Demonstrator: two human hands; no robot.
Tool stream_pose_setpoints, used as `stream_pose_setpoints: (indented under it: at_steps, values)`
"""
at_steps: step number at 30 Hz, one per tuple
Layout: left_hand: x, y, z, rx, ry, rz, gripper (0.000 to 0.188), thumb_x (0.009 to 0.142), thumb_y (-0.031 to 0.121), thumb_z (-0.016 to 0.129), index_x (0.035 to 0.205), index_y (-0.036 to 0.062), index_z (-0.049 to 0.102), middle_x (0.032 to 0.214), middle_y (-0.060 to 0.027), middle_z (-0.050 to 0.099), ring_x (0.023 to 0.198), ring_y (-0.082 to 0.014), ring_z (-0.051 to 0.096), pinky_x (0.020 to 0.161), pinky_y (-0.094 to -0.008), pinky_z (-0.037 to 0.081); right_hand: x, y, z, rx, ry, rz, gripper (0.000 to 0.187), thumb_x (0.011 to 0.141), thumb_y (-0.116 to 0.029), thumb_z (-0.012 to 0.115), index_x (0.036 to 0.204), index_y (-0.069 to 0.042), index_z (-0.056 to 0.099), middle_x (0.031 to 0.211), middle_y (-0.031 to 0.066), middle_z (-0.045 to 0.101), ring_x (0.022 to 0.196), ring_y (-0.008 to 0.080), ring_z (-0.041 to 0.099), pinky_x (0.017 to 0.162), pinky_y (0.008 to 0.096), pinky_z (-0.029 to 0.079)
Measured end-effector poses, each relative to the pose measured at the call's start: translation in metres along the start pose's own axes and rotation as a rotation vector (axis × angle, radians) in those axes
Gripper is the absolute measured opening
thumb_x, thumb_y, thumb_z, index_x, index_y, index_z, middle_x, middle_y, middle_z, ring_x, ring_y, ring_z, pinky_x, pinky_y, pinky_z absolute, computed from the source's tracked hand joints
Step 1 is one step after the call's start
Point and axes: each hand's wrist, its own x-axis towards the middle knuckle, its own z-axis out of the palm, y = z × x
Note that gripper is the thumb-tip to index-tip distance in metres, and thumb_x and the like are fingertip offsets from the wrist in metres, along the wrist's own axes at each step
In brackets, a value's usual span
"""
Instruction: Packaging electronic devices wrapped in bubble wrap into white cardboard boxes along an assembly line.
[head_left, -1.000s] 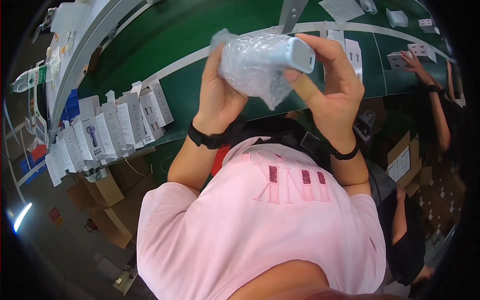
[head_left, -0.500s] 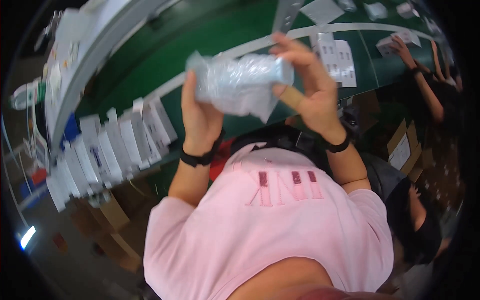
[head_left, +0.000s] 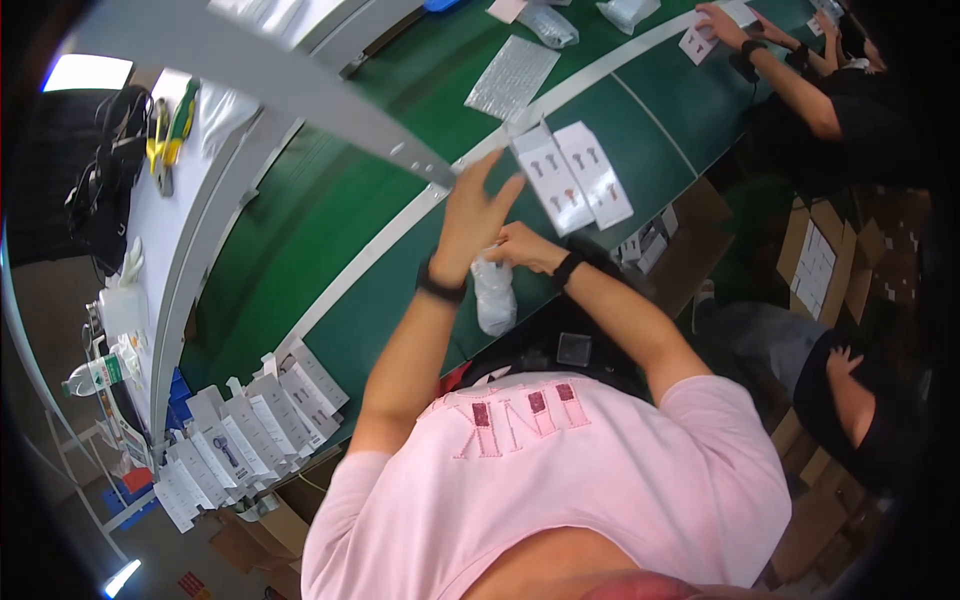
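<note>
A worker in a pink shirt is standing at a green conveyor belt (head_left: 330,230), handling a clear plastic bag (head_left: 494,296) that holds a pale item. The bag is lying on the belt's near edge, just below both wrists. The left hand (head_left: 478,212) is lifting above it with fingers spread wide, gripping nothing. The right hand (head_left: 522,248) is reaching in from the side, its fingers curled at the bag's top; whether they are pinching the plastic cannot be told from here.

The bagged item looks, on this evidence, packed and set down, while boxing appears not yet begun: two flat white cartons (head_left: 572,176) are lying unfolded side by side on the belt just beyond the hands, untouched.

Counted: one bag at the hands, two flat cartons beside it, and a rack of folded white cartons (head_left: 250,430) standing in a row at the worker's left, too overlapped for an exact tally but well over ten. One sheet of bubble wrap (head_left: 512,78) is lying further up the belt, with two more filled bags (head_left: 548,24) near the top. A co-worker's arm (head_left: 770,62) is reaching over white cards up the line.
</note>
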Motion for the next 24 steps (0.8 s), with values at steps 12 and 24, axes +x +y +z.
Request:
stream_pose_setpoints:
  at_steps: [12,24]
  values:
    - [0.248,-0.133,0.082,0.779,-0.145,-0.456,0.074,0.061,0.037,0.083,0.123,0.0097,0.052,0.136,-0.0187,0.047,0.124,-0.0353,0.047,0.093,-0.0518,0.047,-0.100,-0.106,-0.045,-0.634,0.004,-0.397,0.064,0.085,-0.024,0.066,0.135,0.007,0.041,0.127,0.0252,0.050,0.106,0.0336,0.057,0.090,0.0405,0.047]
    - [0.282,0.006,0.080,-0.053,0.147,0.051,0.043,0.067,0.018,0.081,0.105,0.0008,0.068,0.095,-0.0158,0.069,0.089,-0.0252,0.066,0.081,-0.0347,0.051,-0.008,-0.169,-0.313,-0.067,0.578,-0.340,0.042,0.073,-0.013,0.072,0.111,0.004,0.061,0.099,0.0079,0.067,0.085,0.0182,0.065,0.076,0.0313,0.052]
